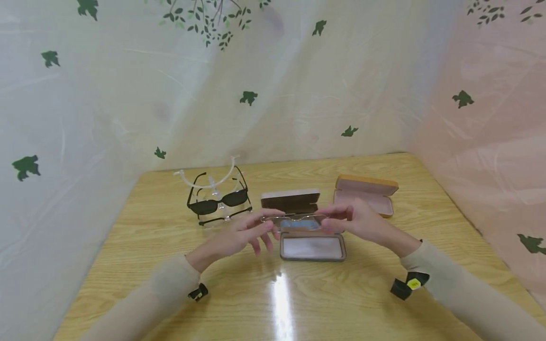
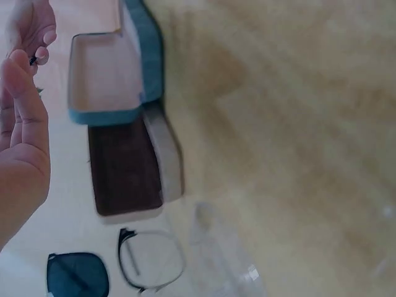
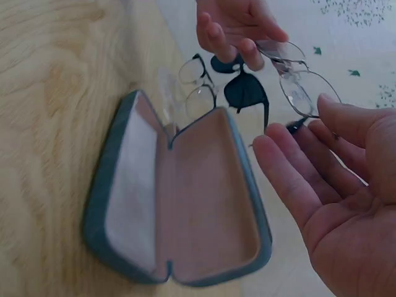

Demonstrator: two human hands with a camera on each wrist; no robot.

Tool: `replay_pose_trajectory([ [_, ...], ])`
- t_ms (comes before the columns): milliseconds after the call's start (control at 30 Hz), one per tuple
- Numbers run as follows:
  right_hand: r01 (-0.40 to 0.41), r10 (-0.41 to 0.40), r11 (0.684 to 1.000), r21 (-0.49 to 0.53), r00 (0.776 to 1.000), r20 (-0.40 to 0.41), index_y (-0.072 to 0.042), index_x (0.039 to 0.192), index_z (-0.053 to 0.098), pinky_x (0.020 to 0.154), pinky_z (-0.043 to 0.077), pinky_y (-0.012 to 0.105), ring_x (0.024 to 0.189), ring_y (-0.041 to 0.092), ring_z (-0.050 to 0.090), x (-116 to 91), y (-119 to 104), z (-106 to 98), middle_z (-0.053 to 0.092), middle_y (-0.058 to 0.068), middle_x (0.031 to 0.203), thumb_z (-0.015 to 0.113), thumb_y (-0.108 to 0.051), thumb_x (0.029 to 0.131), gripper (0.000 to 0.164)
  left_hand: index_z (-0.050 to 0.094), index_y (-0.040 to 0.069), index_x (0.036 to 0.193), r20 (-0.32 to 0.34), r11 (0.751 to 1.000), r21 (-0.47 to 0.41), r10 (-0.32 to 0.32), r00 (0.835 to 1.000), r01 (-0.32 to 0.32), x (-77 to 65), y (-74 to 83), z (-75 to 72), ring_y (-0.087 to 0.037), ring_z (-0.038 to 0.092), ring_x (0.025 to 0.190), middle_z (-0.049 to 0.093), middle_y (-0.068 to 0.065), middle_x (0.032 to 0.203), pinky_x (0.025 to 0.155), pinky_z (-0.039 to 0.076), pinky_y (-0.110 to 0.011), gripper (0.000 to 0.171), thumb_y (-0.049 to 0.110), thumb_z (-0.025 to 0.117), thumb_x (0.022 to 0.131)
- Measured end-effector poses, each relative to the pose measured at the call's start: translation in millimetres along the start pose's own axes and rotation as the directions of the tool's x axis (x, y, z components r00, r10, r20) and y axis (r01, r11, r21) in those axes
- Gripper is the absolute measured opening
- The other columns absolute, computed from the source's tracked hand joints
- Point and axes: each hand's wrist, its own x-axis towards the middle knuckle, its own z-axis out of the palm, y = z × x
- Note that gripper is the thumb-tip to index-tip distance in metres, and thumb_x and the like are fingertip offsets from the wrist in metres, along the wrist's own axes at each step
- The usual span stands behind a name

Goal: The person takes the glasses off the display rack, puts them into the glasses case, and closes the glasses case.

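Note:
A pair of thin metal-rimmed eyeglasses is held level between both hands, lenses over the opened glasses case. My left hand pinches one end between thumb and fingers, its lower fingers hanging loose. At the other end my right hand pinches the frame with thumb and fingertips. Under them lies a grey-green glasses case with a pale pink lining, its lid raised. The right wrist view shows the round lenses of the eyeglasses between the two hands. Only part of the left hand shows in the left wrist view.
Behind stands an open case with dark brown lining. An orange case lies open at the back right. On the left, a clear stand carries black sunglasses above half-rimmed glasses. A patterned curtain hangs behind the wooden table.

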Motion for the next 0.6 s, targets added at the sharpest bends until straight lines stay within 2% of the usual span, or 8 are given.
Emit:
replay_pose_trajectory([
  [133, -0.046, 0.043, 0.998, 0.033, 0.996, 0.079, 0.005, 0.126, 0.067, 0.082, 0.06, 0.039, 0.092, 0.033, 0.074, -12, 15, -2, 0.074, 0.017, 0.111, 0.069, -0.01, 0.098, 0.032, 0.047, 0.021, 0.151, 0.057, 0.999, -0.022, -0.046, 0.997, 0.048, 3.9, -14.8, 7.2, -0.053, 0.066, 0.092, 0.063, -0.026, 0.118, 0.068, 0.057, -0.063, 0.042, 0.029, 0.048, 0.11],
  [300, -0.047, 0.044, 0.998, 0.028, 0.993, 0.113, 0.004, 0.124, 0.069, 0.078, 0.061, 0.045, 0.085, 0.035, 0.073, -23, 28, -1, 0.076, 0.013, 0.1, 0.068, -0.01, 0.099, 0.029, 0.054, 0.015, 0.146, 0.092, 0.994, -0.05, -0.092, 0.992, 0.097, 6.6, -30.3, 13.2, -0.048, 0.07, 0.09, 0.069, -0.023, 0.114, 0.068, 0.059, -0.059, 0.042, 0.025, 0.059, 0.105],
  [433, -0.089, 0.079, 0.992, 0.088, 0.991, 0.107, 0.007, 0.124, 0.067, 0.079, 0.061, 0.044, 0.087, 0.031, 0.074, -26, 36, -2, 0.075, 0.017, 0.099, 0.067, -0.009, 0.099, 0.029, 0.061, 0.014, 0.138, 0.058, 0.987, -0.064, -0.144, 0.988, 0.148, 10.2, -37.8, 15.9, -0.042, 0.072, 0.089, 0.072, -0.019, 0.112, 0.068, 0.06, -0.055, 0.039, 0.027, 0.065, 0.101],
  [600, -0.153, 0.142, 0.981, 0.118, 0.985, 0.096, 0.01, 0.123, 0.065, 0.079, 0.061, 0.041, 0.089, 0.027, 0.074, -28, 46, -3, 0.074, 0.02, 0.101, 0.068, -0.011, 0.099, 0.032, 0.065, 0.014, 0.132, 0.006, 0.977, -0.036, -0.212, 0.977, 0.212, 16.9, -45.5, 19.0, -0.035, 0.074, 0.084, 0.073, -0.013, 0.107, 0.066, 0.062, -0.047, 0.035, 0.029, 0.067, 0.1],
])
